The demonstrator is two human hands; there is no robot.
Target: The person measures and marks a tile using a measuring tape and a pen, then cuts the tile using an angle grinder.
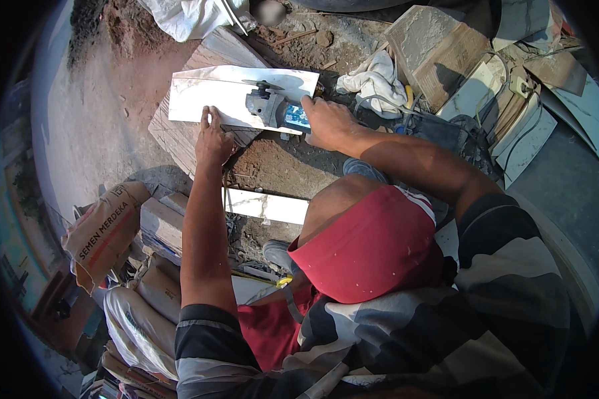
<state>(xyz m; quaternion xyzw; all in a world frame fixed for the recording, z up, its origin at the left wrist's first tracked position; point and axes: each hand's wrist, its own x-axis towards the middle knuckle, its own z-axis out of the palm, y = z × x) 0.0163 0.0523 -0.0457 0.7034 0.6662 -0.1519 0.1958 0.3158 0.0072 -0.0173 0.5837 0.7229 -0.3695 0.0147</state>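
A long white tile (199, 93) lies across a brown, grained slab (170, 136) on the ground. My right hand (326, 124) is wrapped round the blue body of an angle grinder (265, 106), at the tile's right end. The grinder's grey head and thin dark disc lie over the tile's white face; whether the disc touches it I cannot tell. At the tile's near edge, my left hand (214, 138) holds it, two fingers stretched onto the top face and the others curled. My left thumb is hidden.
A white tile strip (266, 205) lies on the soil close to my feet. On the left stands a brown paper cement bag (103, 229). To the right are a crumpled white cloth (379, 83), a cardboard box (439, 60), a power socket (520, 86) with cords, and several tile offcuts.
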